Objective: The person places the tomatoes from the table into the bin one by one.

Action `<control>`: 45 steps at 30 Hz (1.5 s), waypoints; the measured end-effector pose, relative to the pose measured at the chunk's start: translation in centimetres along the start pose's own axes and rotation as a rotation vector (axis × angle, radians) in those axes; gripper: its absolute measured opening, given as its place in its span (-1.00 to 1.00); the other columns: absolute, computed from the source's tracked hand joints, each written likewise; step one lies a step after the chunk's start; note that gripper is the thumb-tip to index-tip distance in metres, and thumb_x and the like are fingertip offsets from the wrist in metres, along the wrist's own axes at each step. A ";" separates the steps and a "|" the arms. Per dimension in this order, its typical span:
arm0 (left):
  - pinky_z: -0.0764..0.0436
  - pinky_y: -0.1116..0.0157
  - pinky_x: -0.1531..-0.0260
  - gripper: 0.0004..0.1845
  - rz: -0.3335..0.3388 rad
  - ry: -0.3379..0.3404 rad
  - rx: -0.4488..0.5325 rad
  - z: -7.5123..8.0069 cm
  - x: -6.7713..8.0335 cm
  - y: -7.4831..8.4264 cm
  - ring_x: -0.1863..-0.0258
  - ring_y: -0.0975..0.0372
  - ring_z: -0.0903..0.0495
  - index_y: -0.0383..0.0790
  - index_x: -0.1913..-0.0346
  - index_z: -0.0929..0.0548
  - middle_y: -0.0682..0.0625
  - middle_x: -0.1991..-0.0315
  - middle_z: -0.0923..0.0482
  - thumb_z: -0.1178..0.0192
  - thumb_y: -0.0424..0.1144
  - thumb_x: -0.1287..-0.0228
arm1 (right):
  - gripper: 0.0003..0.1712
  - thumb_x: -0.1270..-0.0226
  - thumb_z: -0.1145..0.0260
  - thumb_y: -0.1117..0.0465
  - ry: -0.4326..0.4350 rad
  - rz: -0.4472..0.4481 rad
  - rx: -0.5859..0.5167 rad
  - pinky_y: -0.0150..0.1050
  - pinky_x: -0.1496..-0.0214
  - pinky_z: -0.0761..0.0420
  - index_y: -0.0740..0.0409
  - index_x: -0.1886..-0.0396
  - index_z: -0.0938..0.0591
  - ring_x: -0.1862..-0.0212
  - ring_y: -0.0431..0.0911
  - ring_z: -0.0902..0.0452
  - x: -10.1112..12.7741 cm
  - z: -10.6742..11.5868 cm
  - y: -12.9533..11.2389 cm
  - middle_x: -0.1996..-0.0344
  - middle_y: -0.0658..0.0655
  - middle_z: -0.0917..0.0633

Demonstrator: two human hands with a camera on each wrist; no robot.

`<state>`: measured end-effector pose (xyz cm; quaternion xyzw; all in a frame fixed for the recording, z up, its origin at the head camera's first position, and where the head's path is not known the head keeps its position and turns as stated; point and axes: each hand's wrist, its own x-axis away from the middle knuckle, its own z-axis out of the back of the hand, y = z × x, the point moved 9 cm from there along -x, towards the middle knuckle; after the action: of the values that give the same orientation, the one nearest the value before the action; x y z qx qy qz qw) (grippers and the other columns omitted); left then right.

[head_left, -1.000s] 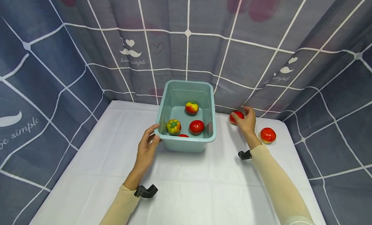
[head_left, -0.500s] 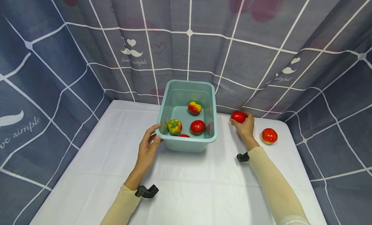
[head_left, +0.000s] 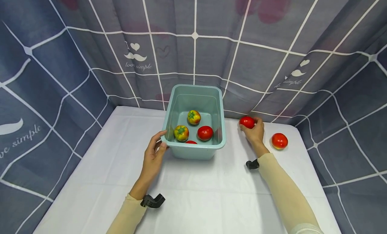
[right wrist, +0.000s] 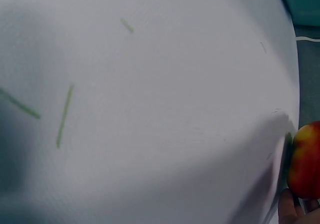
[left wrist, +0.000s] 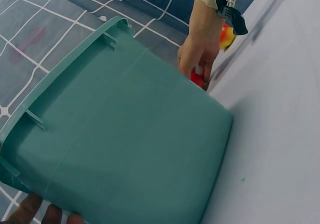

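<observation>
A small, round, smooth red tomato, likely light and easy to roll, is being cupped by the right hand on the desk beside the tub, whose rim is being gripped by the left hand.

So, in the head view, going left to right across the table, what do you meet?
Left hand → light teal plastic tub → right hand gripping a round red tomato → loose round red tomato on the white tablecloth.

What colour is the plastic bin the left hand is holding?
Light teal bin, clearest in the head view; the left hand grips its corner.
</observation>
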<state>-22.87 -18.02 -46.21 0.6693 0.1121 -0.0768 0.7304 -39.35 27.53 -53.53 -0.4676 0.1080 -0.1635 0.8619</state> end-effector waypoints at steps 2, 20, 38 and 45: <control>-0.71 0.36 -0.28 -0.51 -0.005 0.003 -0.005 0.1 0.0 0.0 -0.37 0.12 -0.55 -0.03 -0.58 -0.43 -0.12 -0.52 -0.41 -0.05 -0.32 -0.72 | -0.09 -0.34 -0.53 0.08 -0.006 -0.001 -0.005 0.18 -0.66 -0.41 0.22 -0.55 -0.30 -0.49 0.27 -0.36 0.1 0.1 -0.2 -0.45 0.40 -0.42; -0.69 0.46 -0.26 -0.52 -0.025 -0.005 0.009 0.2 -0.3 -0.2 -0.37 0.31 -0.54 -0.11 -0.59 -0.42 -0.22 -0.53 -0.38 -0.04 -0.32 -0.73 | -0.13 -0.29 -0.62 0.07 0.016 0.122 -0.213 -0.52 -0.11 -0.55 0.19 -0.48 -0.41 -0.25 0.10 -0.60 2.0 2.0 -5.6 -0.36 0.29 -0.57; -0.69 0.44 -0.25 -0.51 -0.027 -0.010 0.001 -0.1 -0.2 -0.2 -0.39 0.21 -0.53 -0.08 -0.59 -0.42 -0.13 -0.55 -0.37 -0.05 -0.31 -0.73 | -0.14 -0.27 -0.63 0.00 -0.059 0.232 -0.309 -0.43 -0.21 -0.68 0.06 -0.46 -0.43 -0.16 0.02 -0.64 4.6 2.5 -12.9 -0.34 0.16 -0.53; -0.69 0.47 -0.24 -0.52 -0.015 0.001 -0.011 0.2 -0.1 -0.2 -0.40 0.05 -0.52 -0.07 -0.58 -0.43 -0.13 -0.55 -0.38 -0.06 -0.31 -0.72 | -0.14 -0.26 -0.65 0.04 -0.116 0.276 -0.366 -0.46 -0.17 -0.69 0.10 -0.45 -0.44 -0.16 0.03 -0.66 5.3 1.3 -15.4 -0.35 0.15 -0.54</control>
<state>-23.01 -18.29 -46.36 0.6645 0.1179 -0.0815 0.7334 -36.81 18.69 -40.06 -0.6055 0.1491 0.0054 0.7817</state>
